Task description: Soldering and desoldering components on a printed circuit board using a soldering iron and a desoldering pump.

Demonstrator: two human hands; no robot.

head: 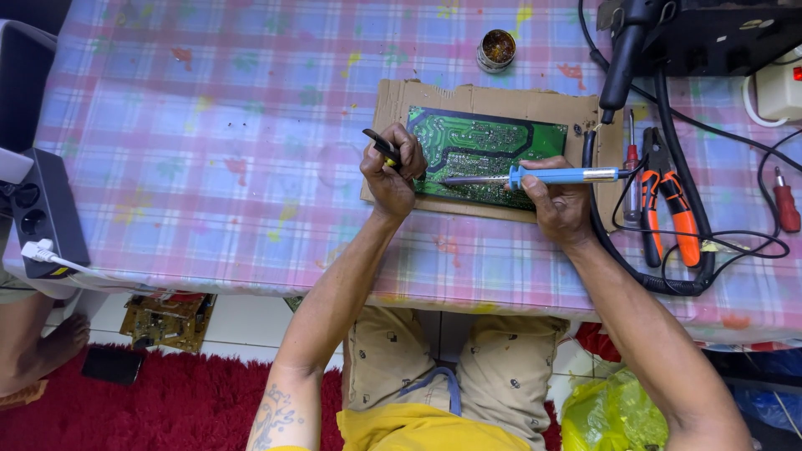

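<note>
One green circuit board (484, 150) lies on one sheet of brown cardboard (493, 104) on the table (209, 125), which wears a pink and blue plaid cloth. Two hands work over it. The left hand (391, 171) has its grip closed on black tweezers (381, 147) with a yellow band — the tips are hidden behind the fingers at the board's left edge. The right hand (558, 200) is wrapped around one blue-handled soldering iron (535, 176), held nearly level, its tip pointing left over the board's lower part. Both forearms reach up from the lap, wrists bent down. To the right lie one pair of orange-handled pliers (672, 209) — partly under black cables (693, 250) — and a small round tin (496, 48) above.
</note>
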